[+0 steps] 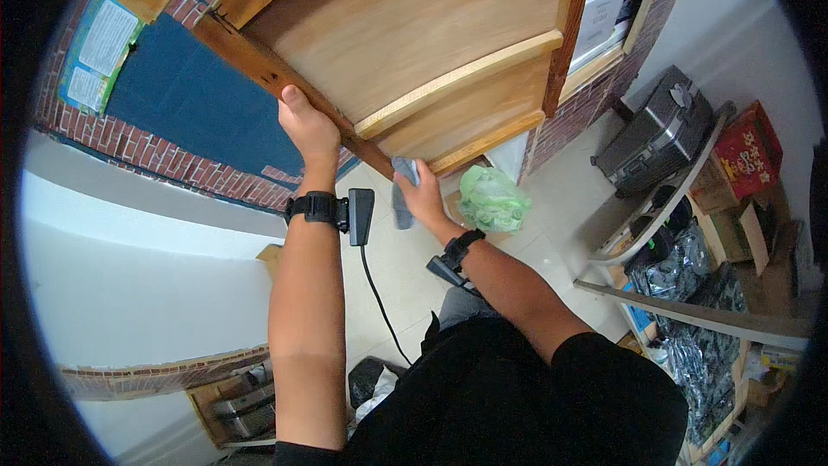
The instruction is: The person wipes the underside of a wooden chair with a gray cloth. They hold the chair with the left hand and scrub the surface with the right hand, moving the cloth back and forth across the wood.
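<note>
A large framed wooden panel (414, 45) with pale cross battens (459, 84) fills the upper middle of the view. My left hand (310, 126) grips the dark wooden edge rail (259, 71) of this panel, thumb on its face. Lower on the same rail, my right hand (419, 194) holds a grey cloth (402, 207) at the rail's bottom end. The cloth hangs down below the fingers. Both wrists wear black straps with small black devices.
A green plastic bag (495, 200) lies on the tiled floor beneath the panel. At right are a dark hard-shell suitcase (656, 133), a red box (750, 149) and a curved shelf edge (698, 314). A black cable (378, 298) hangs from the left wrist device. Brick-patterned wall covering (149, 155) is at left.
</note>
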{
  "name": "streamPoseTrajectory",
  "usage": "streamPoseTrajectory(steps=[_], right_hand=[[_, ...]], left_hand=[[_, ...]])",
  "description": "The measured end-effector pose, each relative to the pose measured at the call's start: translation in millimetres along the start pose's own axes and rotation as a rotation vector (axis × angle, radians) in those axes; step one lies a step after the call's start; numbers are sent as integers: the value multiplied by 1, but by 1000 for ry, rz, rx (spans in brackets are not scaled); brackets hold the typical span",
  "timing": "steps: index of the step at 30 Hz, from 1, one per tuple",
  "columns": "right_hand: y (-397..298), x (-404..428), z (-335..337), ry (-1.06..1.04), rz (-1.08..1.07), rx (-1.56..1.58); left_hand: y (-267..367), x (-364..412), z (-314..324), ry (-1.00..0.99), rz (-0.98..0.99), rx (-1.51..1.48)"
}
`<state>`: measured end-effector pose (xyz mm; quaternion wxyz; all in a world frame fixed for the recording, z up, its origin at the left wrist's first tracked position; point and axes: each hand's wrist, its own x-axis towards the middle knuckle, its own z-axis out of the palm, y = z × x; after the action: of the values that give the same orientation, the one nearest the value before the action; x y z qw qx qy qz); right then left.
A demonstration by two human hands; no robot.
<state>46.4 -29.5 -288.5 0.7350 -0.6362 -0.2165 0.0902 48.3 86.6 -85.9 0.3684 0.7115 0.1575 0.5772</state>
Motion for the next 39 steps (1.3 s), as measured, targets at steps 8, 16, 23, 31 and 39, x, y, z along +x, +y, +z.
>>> streamPoseTrajectory(steps=[8,16,23,31,39], right_hand=[[26,70,-154,403,233,-205],[10,114,-169,662,206,-82],[-7,8,8,-9,59,-10],[23,51,-97,69,453,227],[34,115,-201,512,203,-133]], left_hand=[[-2,0,1,0,9,-2],[-2,0,4,21,12,2],[-3,1,-2,-19,8,49],[-1,0,3,52,14,59],[1,-1,5,41,-9,23]])
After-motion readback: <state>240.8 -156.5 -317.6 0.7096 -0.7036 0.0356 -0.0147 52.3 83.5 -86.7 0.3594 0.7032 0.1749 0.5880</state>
